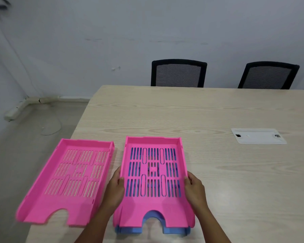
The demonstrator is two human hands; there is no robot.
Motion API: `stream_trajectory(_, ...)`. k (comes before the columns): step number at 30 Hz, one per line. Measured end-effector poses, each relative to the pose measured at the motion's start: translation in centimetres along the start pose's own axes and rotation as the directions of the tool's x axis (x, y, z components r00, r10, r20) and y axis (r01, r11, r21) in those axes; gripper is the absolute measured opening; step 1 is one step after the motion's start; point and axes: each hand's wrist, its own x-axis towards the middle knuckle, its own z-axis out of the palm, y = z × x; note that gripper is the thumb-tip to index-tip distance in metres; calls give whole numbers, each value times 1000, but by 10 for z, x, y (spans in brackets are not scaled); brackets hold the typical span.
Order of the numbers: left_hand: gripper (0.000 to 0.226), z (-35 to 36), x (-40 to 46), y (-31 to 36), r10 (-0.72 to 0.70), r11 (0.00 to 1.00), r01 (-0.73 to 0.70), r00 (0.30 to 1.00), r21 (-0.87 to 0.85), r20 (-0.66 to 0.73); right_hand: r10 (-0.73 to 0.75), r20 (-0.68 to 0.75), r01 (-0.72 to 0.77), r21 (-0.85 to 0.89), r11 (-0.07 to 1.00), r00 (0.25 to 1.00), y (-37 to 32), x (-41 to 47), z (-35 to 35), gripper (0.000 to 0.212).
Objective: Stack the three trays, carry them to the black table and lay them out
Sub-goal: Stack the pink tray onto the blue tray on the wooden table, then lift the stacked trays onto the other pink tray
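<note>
Trays: three in all, shown on the pale wood-grain table [218, 111]; we use the stacked pair as landmark. L of the pair, just beside it and apart, lies the single pink tray [68, 181], skewed, its near L corner overhanging the table edge; not yet stacked, in our reading. Our left hand [115, 187] clasps the L wall of the top pink tray [154, 186], thumb hooked over the rim, fingers curled under. That tray sits nested on the blue tray [172, 231], blue visible through the slots and at the front cut-out, so stack is 2 of 3. Our right hand [194, 185] grips the R wall likewise; paired side grips prob. keep the pair square. All three: rigid moulded plastic, shallow walls, slotted floors, arched front notch. Far R of the pair, a white cable-port plate [258, 136], flush w/ the table. Beyond, two black mesh chairs [178, 73]. No black table in view.
</note>
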Motion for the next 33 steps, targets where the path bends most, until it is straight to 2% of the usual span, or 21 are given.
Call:
stream_trajectory(6,46,3,-2,0,-1,1000,1,1000,-28,3,-1,-5,1,-21,1000,1000,6,0,-4,29)
stream_trajectory(9,42,1,-6,1,8,999,-8,1000,-46,-2,-16,-62,13,-52,999,998,8,-1,-3,31)
stream_trajectory(13,46,-6,-16,3,16,997,-20,998,-72,-64,-47,-135,41,-47,998,990,2,0,-7,46)
stream_trajectory(20,36,-36,-31,0,64,980,-107,968,-169,-241,-234,-128,226,-78,971,964,-26,0,5,32)
stream_trajectory(27,25,-108,-23,-16,106,967,-169,948,-193,-301,-321,-132,318,-45,947,938,-63,-12,84,23)
stream_trajectory(33,30,-192,-5,-41,124,968,-200,908,-153,-399,-344,54,344,7,939,938,-97,-42,182,29)
